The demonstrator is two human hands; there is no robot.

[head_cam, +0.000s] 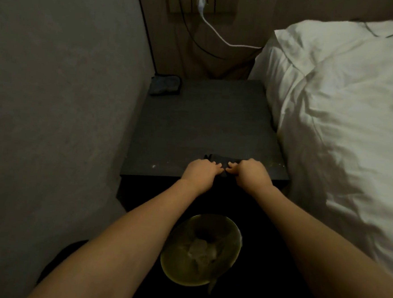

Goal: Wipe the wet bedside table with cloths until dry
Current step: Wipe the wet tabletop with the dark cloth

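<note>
The dark bedside table (pixel 199 125) fills the middle of the view, between a grey wall and the bed. A dark cloth (pixel 221 161) lies at its front edge. My left hand (pixel 201 172) and my right hand (pixel 250 173) sit side by side on this cloth, fingers curled over it and gripping it. Most of the cloth is hidden beneath both hands. A second, blue-grey cloth (pixel 166 85) lies folded at the table's far left corner. Small pale specks show on the tabletop near the front edge.
A bed with a white duvet (pixel 343 126) presses against the table's right side. A wall socket (pixel 196 0) behind the table holds a white cable and a black cable. A yellow-green bin (pixel 201 249) with crumpled paper stands on the floor below my arms.
</note>
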